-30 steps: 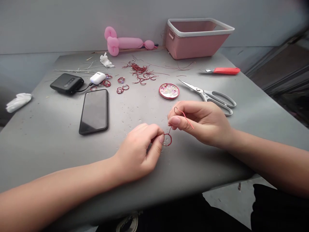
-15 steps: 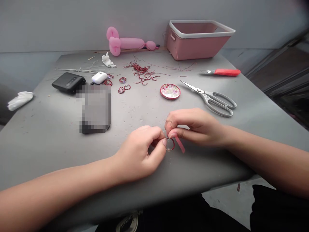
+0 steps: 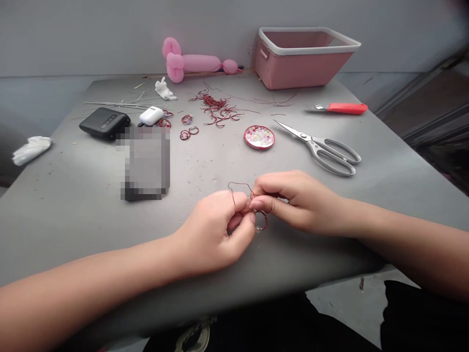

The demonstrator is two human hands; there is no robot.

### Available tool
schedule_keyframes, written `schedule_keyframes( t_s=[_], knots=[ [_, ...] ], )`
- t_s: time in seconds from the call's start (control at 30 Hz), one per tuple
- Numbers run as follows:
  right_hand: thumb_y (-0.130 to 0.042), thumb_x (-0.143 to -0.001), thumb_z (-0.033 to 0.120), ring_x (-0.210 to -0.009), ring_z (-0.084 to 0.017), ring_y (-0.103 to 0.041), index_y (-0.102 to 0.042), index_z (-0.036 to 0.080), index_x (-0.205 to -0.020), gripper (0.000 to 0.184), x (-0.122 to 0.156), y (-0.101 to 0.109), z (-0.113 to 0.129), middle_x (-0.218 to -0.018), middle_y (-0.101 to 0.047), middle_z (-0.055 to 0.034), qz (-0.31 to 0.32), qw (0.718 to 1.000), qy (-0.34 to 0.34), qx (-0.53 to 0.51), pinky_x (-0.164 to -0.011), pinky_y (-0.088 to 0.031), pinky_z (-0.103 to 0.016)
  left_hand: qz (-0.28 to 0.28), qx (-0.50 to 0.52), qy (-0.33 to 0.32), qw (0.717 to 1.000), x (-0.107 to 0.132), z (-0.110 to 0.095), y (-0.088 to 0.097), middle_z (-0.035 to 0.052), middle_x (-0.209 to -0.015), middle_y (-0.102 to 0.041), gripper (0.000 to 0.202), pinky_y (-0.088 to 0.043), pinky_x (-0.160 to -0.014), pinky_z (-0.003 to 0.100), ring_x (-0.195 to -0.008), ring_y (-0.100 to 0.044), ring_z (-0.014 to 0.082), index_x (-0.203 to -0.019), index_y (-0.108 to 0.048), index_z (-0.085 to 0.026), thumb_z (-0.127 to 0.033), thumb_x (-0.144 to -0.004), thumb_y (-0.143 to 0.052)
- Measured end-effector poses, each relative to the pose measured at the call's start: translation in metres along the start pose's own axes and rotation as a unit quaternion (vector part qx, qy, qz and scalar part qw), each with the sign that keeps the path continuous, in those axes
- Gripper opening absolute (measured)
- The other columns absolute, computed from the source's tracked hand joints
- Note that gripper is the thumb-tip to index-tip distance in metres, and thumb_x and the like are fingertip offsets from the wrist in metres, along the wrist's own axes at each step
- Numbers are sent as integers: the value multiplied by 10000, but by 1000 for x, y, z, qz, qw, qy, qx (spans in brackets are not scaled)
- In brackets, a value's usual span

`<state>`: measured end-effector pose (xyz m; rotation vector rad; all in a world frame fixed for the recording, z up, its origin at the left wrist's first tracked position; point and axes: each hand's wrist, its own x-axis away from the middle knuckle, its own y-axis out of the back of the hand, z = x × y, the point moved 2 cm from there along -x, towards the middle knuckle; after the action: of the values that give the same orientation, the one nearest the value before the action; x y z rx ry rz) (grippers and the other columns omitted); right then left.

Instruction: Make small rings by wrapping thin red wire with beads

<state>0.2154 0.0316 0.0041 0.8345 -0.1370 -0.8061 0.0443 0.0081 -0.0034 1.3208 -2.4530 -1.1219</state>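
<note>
My left hand (image 3: 216, 232) pinches a small red wire ring (image 3: 262, 221) near the front of the grey table (image 3: 91, 215). Thumb and forefinger are closed on its left side. My right hand (image 3: 296, 198) is closed on the loose end of the red wire (image 3: 240, 186), which arches from the ring up and over my left fingers. Both hands touch at the fingertips just above the tabletop. A clear bead seems to sit in the ring, though it is too small to be sure.
A phone (image 3: 146, 164) lies left of the hands, with a black power bank (image 3: 104, 122) and white earbud case (image 3: 151, 115) behind it. Finished red rings (image 3: 187, 128), wire scraps (image 3: 218, 108), a bead dish (image 3: 259, 137), scissors (image 3: 326, 149), a red cutter (image 3: 344, 108), a pink bin (image 3: 304, 56) and a pink balloon (image 3: 194, 62) lie further back.
My right hand dropped from above the ring to meet my left fingertips. The wire's free end swung from the right side over to the left, above my left hand.
</note>
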Motion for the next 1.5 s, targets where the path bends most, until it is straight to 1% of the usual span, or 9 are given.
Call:
schedule_keyframes(
  t_s=[0.13, 0.47, 0.7, 0.8, 0.9, 1.0, 1.07, 1.33, 1.5],
  knots=[
    [-515, -930, 484, -608, -99, -465, -556, 165, -715, 387, -2, 2, 0, -661, -541, 8, 87, 970, -171, -151, -525, -355, -222, -48, -73, -71, 994, 3, -2, -1, -57, -539, -387, 241, -331, -519, 236, -518, -382, 103, -647, -359, -210, -131, -845, -472],
    [-571, -874, 565, -616, -91, -387, -511, 169, -704, 436, 2, -7, 1, -661, -429, 32, 91, 927, -240, -274, -546, -309, -237, -122, -191, -163, 960, 4, -4, 0, -30, -529, -476, 215, -368, -545, 290, -529, -386, 135, -671, -463, -207, -109, -860, -495],
    [-620, -829, 588, -495, -55, -294, -459, 170, -639, 487, 5, -15, 3, -558, -363, 63, 72, 863, -315, -388, -451, -212, -219, -158, -278, -222, 921, 4, -3, 1, -9, -538, -539, 216, -340, -533, 322, -532, -389, 154, -657, -473, -213, -138, -848, -538],
    [-583, -884, 530, -513, -65, -386, -558, 160, -748, 395, 5, -11, 2, -606, -452, 39, -11, 900, -271, -342, -448, -301, -210, -152, -231, -187, 943, 3, -4, 5, -25, -543, -520, 202, -373, -554, 308, -528, -406, 140, -687, -466, -211, -120, -856, -528],
    [-612, -901, 356, -669, -106, -548, -633, 177, -971, 194, 6, -2, 8, -793, -599, -20, -157, 969, -97, -166, -564, -469, -238, -141, -171, -118, 968, 1, -5, 10, -37, -562, -499, 196, -391, -557, 281, -533, -436, 123, -703, -451, -213, -121, -866, -505],
    [-623, -874, 201, -802, -151, -621, -664, 216, -1000, 133, 9, 0, 16, -903, -652, -54, -219, 971, 86, 38, -698, -543, -297, -133, -132, -65, 980, 0, -6, 13, -44, -582, -496, 194, -401, -552, 264, -527, -443, 109, -709, -440, -219, -140, -878, -495],
    [-600, -876, 162, -818, -170, -642, -675, 245, -991, 160, 10, -1, 18, -895, -668, -55, -225, 955, 143, 129, -734, -562, -327, -131, -121, -53, 983, 0, -7, 13, -45, -587, -499, 187, -407, -547, 262, -522, -444, 106, -716, -443, -221, -150, -883, -488],
    [-581, -867, 110, -808, -182, -640, -654, 237, -1000, 198, 14, -3, 20, -873, -672, -66, -230, 936, 171, 204, -726, -562, -336, -133, -131, -96, 978, 2, -6, 11, -31, -616, -559, 170, -420, -561, 247, -558, -493, 113, -734, -473, -215, -141, -886, -495],
    [-543, -896, 95, -745, -133, -616, -640, 170, -896, 122, 14, -3, 21, -814, -654, -60, -188, 970, 83, 132, -682, -529, -257, -139, -159, -110, 971, 4, -4, 7, -21, -627, -611, 139, -413, -545, 223, -538, -530, 106, -777, -525, -203, -148, -901, -502]
  ],
)
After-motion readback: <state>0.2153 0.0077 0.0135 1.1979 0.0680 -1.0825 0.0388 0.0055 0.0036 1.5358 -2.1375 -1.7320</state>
